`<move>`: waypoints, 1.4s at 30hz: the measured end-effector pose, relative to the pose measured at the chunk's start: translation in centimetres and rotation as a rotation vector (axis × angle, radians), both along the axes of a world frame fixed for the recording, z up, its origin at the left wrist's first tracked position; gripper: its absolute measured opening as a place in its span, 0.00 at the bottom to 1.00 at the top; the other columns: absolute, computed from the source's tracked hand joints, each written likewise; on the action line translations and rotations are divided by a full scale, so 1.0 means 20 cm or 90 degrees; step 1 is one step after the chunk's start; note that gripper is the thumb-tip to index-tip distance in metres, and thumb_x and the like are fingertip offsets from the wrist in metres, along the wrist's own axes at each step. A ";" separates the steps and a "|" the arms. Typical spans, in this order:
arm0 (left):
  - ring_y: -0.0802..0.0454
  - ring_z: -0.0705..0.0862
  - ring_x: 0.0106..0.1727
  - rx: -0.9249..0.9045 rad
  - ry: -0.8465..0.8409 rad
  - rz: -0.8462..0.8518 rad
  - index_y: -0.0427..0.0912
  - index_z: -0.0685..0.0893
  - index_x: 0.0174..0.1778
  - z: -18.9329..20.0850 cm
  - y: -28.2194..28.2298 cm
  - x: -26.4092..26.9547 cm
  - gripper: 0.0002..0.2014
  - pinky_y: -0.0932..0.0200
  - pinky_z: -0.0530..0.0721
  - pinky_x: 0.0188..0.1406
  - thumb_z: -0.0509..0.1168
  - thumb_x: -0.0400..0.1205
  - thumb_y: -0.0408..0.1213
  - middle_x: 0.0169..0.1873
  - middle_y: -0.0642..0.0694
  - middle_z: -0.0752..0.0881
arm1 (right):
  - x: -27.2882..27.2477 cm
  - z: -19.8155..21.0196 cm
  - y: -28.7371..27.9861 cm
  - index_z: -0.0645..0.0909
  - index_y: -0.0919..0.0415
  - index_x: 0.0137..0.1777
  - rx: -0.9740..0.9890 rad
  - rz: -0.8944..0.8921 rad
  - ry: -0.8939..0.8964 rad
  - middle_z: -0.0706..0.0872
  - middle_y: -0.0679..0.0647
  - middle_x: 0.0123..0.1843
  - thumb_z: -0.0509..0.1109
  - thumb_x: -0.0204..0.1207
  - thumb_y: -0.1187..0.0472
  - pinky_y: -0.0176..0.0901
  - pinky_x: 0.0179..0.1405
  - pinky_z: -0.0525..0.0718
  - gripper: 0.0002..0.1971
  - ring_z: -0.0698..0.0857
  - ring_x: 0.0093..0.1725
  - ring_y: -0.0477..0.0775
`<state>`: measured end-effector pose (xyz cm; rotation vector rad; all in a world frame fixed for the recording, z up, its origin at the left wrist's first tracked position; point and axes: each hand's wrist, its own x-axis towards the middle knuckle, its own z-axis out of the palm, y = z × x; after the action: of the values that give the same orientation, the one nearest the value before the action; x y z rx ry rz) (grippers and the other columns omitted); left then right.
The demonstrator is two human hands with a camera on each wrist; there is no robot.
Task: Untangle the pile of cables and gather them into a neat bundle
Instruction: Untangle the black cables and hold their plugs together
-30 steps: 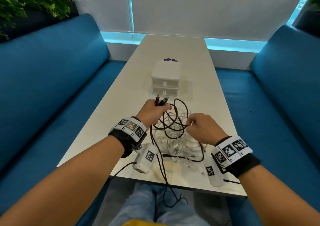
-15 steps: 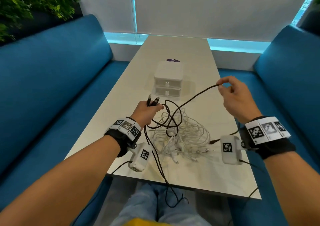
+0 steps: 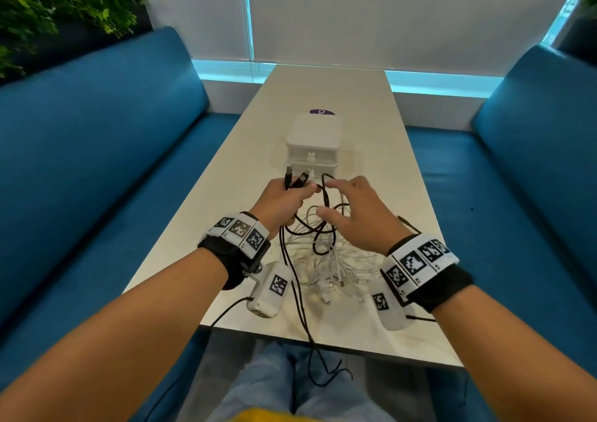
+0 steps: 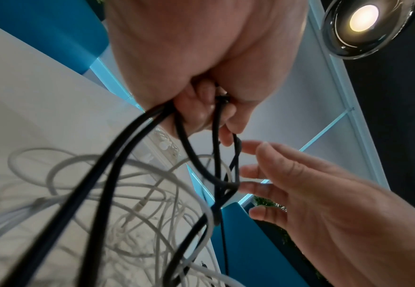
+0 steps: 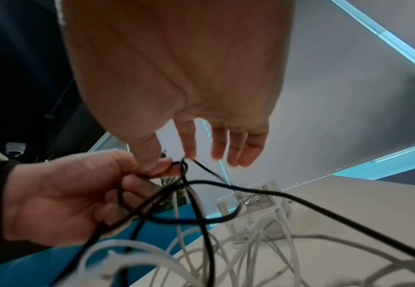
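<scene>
Left hand point(image 3: 280, 202) grips the black cable point(image 3: 325, 195), plug ends sticking up above the fist, loops hanging over the white cable pile point(image 3: 336, 260) on the table point(image 3: 361, 105). Right hand point(image 3: 353, 218) spread, fingers relaxed beside the black loop, holding nothing.

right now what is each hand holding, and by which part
The left hand grips the black cable just below its plug ends, several strands gathered in the fist. The right hand is spread open, holding nothing.

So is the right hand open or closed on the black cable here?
Open. The right hand has its fingers spread beside the black cable, curled round nothing; only the left hand grips it.
</scene>
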<state>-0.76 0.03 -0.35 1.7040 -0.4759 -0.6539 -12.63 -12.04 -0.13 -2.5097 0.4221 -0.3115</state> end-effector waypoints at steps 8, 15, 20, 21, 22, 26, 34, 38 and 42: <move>0.53 0.63 0.24 0.025 -0.050 0.010 0.47 0.87 0.45 0.06 0.01 0.03 0.06 0.62 0.61 0.23 0.66 0.82 0.42 0.16 0.58 0.70 | 0.06 0.14 -0.09 0.85 0.48 0.60 -0.189 -0.003 0.105 0.86 0.52 0.61 0.65 0.81 0.49 0.56 0.64 0.75 0.12 0.80 0.64 0.57; 0.53 0.60 0.24 0.118 0.020 0.039 0.41 0.84 0.37 0.00 0.01 0.04 0.06 0.62 0.60 0.21 0.69 0.78 0.38 0.26 0.50 0.62 | 0.05 0.19 -0.12 0.90 0.52 0.46 0.083 -0.108 -0.261 0.88 0.40 0.37 0.72 0.77 0.55 0.51 0.53 0.85 0.06 0.87 0.42 0.46; 0.53 0.66 0.18 0.156 -0.027 0.046 0.39 0.82 0.36 0.00 0.02 0.07 0.08 0.63 0.62 0.19 0.71 0.78 0.37 0.22 0.49 0.68 | 0.04 0.27 -0.17 0.84 0.49 0.43 0.187 -0.195 -0.441 0.82 0.42 0.35 0.69 0.80 0.59 0.43 0.33 0.84 0.05 0.85 0.33 0.54; 0.53 0.66 0.18 0.170 -0.044 0.043 0.38 0.81 0.38 -0.01 0.02 0.07 0.08 0.63 0.62 0.19 0.71 0.78 0.37 0.22 0.48 0.69 | 0.04 0.29 -0.19 0.83 0.48 0.43 0.211 -0.200 -0.458 0.80 0.43 0.35 0.68 0.80 0.60 0.46 0.31 0.84 0.07 0.85 0.29 0.51; 0.52 0.65 0.19 0.182 -0.053 0.040 0.38 0.81 0.40 -0.03 0.03 0.07 0.09 0.63 0.63 0.20 0.72 0.77 0.38 0.22 0.48 0.69 | 0.04 0.31 -0.19 0.82 0.47 0.42 0.233 -0.199 -0.464 0.79 0.45 0.35 0.67 0.81 0.59 0.51 0.32 0.86 0.08 0.84 0.25 0.49; 0.49 0.80 0.35 0.135 -0.110 -0.005 0.41 0.89 0.48 -0.01 0.03 0.03 0.05 0.59 0.75 0.32 0.73 0.76 0.34 0.39 0.44 0.85 | 0.04 0.30 -0.17 0.81 0.45 0.42 0.284 -0.156 -0.430 0.74 0.50 0.34 0.65 0.83 0.59 0.55 0.31 0.87 0.10 0.81 0.21 0.49; 0.72 0.77 0.21 0.073 -0.106 -0.193 0.34 0.89 0.56 0.08 -0.03 -0.10 0.11 0.81 0.69 0.21 0.71 0.80 0.33 0.36 0.55 0.86 | 0.07 0.39 -0.08 0.87 0.47 0.38 0.188 -0.074 -0.268 0.86 0.46 0.29 0.71 0.78 0.57 0.44 0.37 0.86 0.08 0.82 0.27 0.41; 0.64 0.85 0.41 0.037 -0.128 -0.276 0.45 0.92 0.49 0.06 -0.02 -0.16 0.07 0.70 0.81 0.49 0.74 0.77 0.39 0.38 0.52 0.92 | 0.07 0.51 -0.12 0.87 0.49 0.43 0.131 -0.080 -0.270 0.88 0.49 0.33 0.70 0.79 0.56 0.37 0.36 0.84 0.06 0.82 0.27 0.37; 0.62 0.80 0.36 0.028 -0.118 -0.204 0.49 0.91 0.40 0.01 -0.04 -0.16 0.05 0.62 0.74 0.48 0.74 0.77 0.46 0.32 0.54 0.84 | 0.07 0.62 -0.19 0.84 0.49 0.36 0.169 -0.108 -0.371 0.86 0.51 0.30 0.69 0.78 0.58 0.39 0.30 0.81 0.10 0.81 0.24 0.42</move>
<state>-4.04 -0.86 -0.17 1.7541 -0.8848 -0.7420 -11.26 -15.94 12.30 -2.0083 0.4029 -0.9544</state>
